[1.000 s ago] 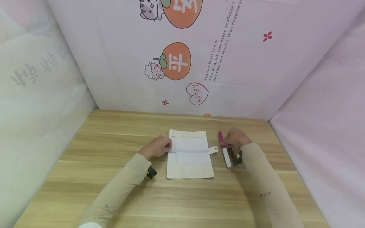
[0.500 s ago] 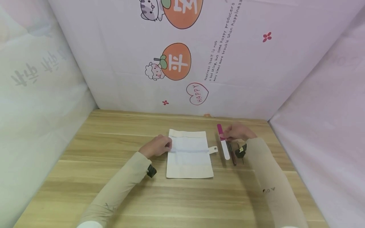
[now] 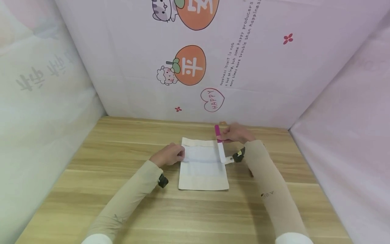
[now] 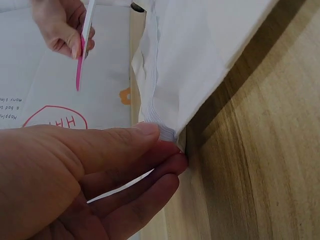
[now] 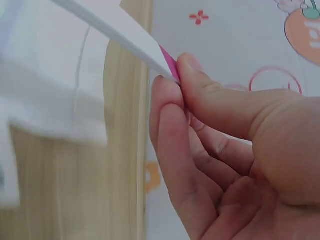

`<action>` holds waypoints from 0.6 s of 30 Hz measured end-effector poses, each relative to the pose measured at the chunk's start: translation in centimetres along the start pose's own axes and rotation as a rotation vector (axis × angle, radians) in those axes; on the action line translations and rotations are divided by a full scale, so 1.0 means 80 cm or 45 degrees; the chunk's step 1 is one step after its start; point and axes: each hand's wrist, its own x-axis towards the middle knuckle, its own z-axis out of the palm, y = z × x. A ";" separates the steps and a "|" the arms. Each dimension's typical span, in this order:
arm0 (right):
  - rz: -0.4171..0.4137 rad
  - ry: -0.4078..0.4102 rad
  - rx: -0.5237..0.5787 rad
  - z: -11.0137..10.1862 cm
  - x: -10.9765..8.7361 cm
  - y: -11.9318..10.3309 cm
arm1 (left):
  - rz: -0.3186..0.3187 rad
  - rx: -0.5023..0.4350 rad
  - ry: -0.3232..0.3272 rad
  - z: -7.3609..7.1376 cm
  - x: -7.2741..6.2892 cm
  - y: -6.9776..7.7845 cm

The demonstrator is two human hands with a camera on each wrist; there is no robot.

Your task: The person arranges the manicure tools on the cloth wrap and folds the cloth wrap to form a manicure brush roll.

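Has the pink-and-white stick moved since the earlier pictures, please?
Yes: in the head view, the stick moved left, from beside the folder to overlapping it.

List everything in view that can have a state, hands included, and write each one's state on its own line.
Case: unfolded on the table
Strap: unfastened, sticking out from the case's right edge
Pink-and-white stick: held up off the table
Left hand: pinching the case's left edge
Right hand: pinching the stick's pink part
Dark red object: mostly hidden by the right sleeve, state unclear
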 end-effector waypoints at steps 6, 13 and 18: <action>-0.058 0.055 0.118 0.036 0.028 -0.032 | -0.023 0.008 -0.012 0.001 0.001 -0.001; -0.060 0.093 0.084 0.063 0.057 -0.057 | -0.016 0.016 -0.009 -0.002 0.003 0.000; -0.119 0.090 0.131 0.075 0.075 -0.071 | -0.032 0.019 -0.025 -0.002 0.004 0.000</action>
